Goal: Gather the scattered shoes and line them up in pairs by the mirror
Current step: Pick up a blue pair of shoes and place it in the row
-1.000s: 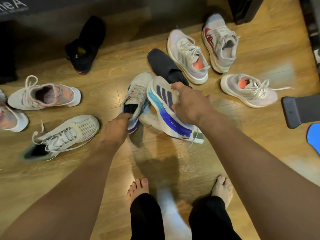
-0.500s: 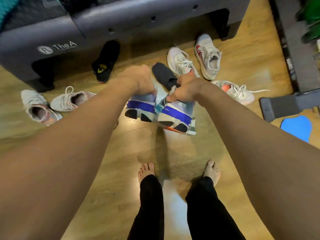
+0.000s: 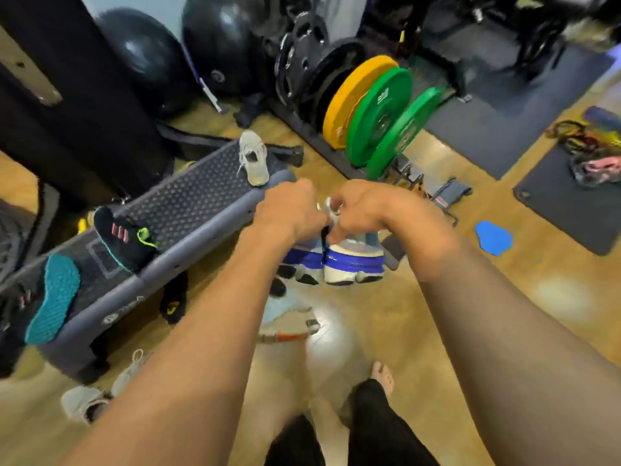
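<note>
Two white-and-blue sneakers hang heel-down in the air in front of me. My left hand (image 3: 289, 210) grips the left sneaker (image 3: 302, 258), and my right hand (image 3: 363, 210) grips the right sneaker (image 3: 354, 260). They hang side by side, touching. On the grey step bench (image 3: 188, 210) lie a white sneaker (image 3: 253, 158) at its far end, a black sneaker with a neon loop (image 3: 124, 235) and a teal-soled shoe (image 3: 52, 297). A black shoe (image 3: 173, 299) lies under the bench. A pale sneaker (image 3: 285, 322) and white sneakers (image 3: 97, 388) lie on the floor.
A rack of yellow and green weight plates (image 3: 376, 109) stands behind my hands. Black exercise balls (image 3: 218, 42) sit at the back. Grey floor mats (image 3: 568, 203) lie to the right, with a blue insole (image 3: 493, 237) on the wooden floor. My bare feet are below.
Both hands took hold of the blue-and-white sneakers on the floor and lifted them. My view swung up and to the right, bringing the weight rack and bench top into sight.
</note>
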Tool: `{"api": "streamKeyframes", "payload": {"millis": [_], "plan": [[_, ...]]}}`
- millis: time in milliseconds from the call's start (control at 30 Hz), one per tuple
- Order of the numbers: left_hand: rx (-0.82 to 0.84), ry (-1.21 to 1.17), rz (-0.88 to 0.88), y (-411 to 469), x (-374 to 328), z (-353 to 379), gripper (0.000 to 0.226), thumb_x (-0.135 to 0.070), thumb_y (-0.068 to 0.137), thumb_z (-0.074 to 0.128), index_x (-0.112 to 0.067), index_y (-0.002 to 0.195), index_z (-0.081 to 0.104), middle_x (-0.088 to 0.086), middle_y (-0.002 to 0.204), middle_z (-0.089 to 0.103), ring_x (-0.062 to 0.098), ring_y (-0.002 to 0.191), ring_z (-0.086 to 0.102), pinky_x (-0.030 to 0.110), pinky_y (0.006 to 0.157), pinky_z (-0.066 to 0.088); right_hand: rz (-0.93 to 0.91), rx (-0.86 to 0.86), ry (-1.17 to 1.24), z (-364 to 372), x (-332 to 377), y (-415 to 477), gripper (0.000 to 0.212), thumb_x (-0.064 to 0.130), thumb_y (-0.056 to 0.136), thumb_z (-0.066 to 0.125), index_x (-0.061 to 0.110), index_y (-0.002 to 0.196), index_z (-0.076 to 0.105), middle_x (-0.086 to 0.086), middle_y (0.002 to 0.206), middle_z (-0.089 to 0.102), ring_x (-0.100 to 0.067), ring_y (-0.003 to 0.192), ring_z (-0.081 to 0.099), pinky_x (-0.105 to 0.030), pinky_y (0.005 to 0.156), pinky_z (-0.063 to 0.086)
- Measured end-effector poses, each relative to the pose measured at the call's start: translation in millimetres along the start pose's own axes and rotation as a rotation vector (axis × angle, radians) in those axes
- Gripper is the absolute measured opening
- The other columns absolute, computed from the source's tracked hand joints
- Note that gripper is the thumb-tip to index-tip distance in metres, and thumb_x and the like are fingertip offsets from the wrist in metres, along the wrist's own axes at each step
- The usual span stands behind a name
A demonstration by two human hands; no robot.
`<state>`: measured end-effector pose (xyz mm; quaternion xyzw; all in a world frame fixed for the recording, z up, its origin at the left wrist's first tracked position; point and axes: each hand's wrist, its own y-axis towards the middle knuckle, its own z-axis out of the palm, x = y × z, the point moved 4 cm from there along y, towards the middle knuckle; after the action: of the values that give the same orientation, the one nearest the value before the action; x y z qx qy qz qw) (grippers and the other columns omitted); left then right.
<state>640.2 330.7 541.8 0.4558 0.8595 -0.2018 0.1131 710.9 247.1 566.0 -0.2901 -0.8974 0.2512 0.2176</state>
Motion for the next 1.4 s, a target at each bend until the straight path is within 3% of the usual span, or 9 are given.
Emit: {"api": "streamKeyframes", "payload": {"millis": [100, 233, 433, 633, 733, 867, 1067, 1267, 1400], "plan": [[-0.016, 0.039, 0.123, -14, -82, -46, 0.037, -0.041, 0.075, 0.069, -0.010, 0.078, 0.049, 0.017, 0.091, 0.062, 0.038, 0.091, 0.058, 0.036, 0.065, 0.039, 0.054, -0.132, 0.040, -50, -33, -73, 0.053, 0.033, 0.074, 0.077, 0.006, 0.118, 0.063, -0.012, 0.114, 0.064, -0.029, 0.102, 0.061, -0.037, 0.086, 0.053], [-0.081, 0.087, 0.260, -41, -191, -83, 0.044, -0.046, 0.073, 0.070, -0.013, 0.063, 0.044, 0.014, 0.076, 0.054, 0.032, 0.073, 0.050, 0.033, 0.059, 0.034, 0.123, -0.269, 0.063, -93, -88, -166, 0.045, 0.031, 0.074, 0.075, 0.007, 0.111, 0.066, -0.012, 0.109, 0.067, -0.030, 0.099, 0.062, -0.037, 0.084, 0.054], [-0.160, 0.211, 0.533, -83, -365, -71, 0.047, -0.046, 0.076, 0.064, -0.013, 0.059, 0.035, 0.023, 0.090, 0.063, 0.038, 0.085, 0.059, 0.034, 0.061, 0.035, 0.252, -0.435, 0.169, -103, -208, -300, 0.033, 0.025, 0.076, 0.073, 0.005, 0.101, 0.070, -0.013, 0.092, 0.066, -0.028, 0.083, 0.060, -0.030, 0.066, 0.045], [-0.117, 0.201, 0.768, -128, -534, -3, 0.031, -0.039, 0.078, 0.062, -0.009, 0.084, 0.059, 0.017, 0.092, 0.061, 0.039, 0.094, 0.059, 0.033, 0.064, 0.036, 0.461, -0.628, 0.314, -63, -349, -425, 0.039, 0.028, 0.072, 0.072, 0.005, 0.102, 0.064, -0.014, 0.100, 0.064, -0.033, 0.090, 0.060, -0.040, 0.080, 0.054], [-0.056, 0.191, 0.893, -159, -620, 39, 0.035, -0.037, 0.080, 0.064, -0.008, 0.098, 0.060, 0.017, 0.106, 0.062, 0.038, 0.100, 0.058, 0.034, 0.068, 0.038, 0.574, -0.673, 0.385, -41, -412, -484, 0.027, 0.026, 0.070, 0.074, 0.011, 0.089, 0.063, -0.010, 0.090, 0.063, -0.030, 0.083, 0.059, -0.035, 0.070, 0.051], [-0.026, 0.198, 1.122, -203, -729, 95, 0.029, -0.036, 0.081, 0.063, -0.009, 0.074, 0.054, 0.016, 0.082, 0.058, 0.039, 0.090, 0.059, 0.033, 0.063, 0.035, 0.739, -0.711, 0.490, -6, -493, -561, 0.018, 0.025, 0.073, 0.074, 0.014, 0.080, 0.061, -0.001, 0.068, 0.056, -0.020, 0.064, 0.054, -0.026, 0.048, 0.037], [0.185, 0.157, 1.321, -254, -869, 190, 0.038, -0.029, 0.079, 0.064, -0.017, 0.052, 0.042, 0.003, 0.053, 0.042, 0.024, 0.055, 0.045, 0.030, 0.047, 0.025, 1.022, -0.684, 0.638, 55, -617, -665, 0.028, 0.024, 0.076, 0.073, 0.019, 0.067, 0.047, -0.002, 0.070, 0.053, -0.017, 0.062, 0.050, -0.028, 0.050, 0.037], [0.331, 0.175, 1.530, -324, -1026, 283, 0.025, -0.026, 0.081, 0.061, -0.015, 0.060, 0.055, 0.004, 0.059, 0.050, 0.026, 0.064, 0.052, 0.031, 0.053, 0.033, 1.294, -0.726, 0.719, 111, -733, -784, 0.017, 0.026, 0.075, 0.068, 0.015, 0.070, 0.057, -0.003, 0.068, 0.054, -0.019, 0.059, 0.050, -0.026, 0.051, 0.037], [0.379, 0.196, 1.701, -391, -1120, 334, 0.031, -0.024, 0.081, 0.059, -0.017, 0.055, 0.045, 0.014, 0.060, 0.051, 0.035, 0.068, 0.055, 0.032, 0.051, 0.033, 1.469, -0.811, 0.781, 151, -792, -869, 0.020, 0.026, 0.074, 0.068, 0.016, 0.065, 0.053, -0.005, 0.067, 0.055, -0.024, 0.062, 0.054, -0.031, 0.056, 0.044]]}}
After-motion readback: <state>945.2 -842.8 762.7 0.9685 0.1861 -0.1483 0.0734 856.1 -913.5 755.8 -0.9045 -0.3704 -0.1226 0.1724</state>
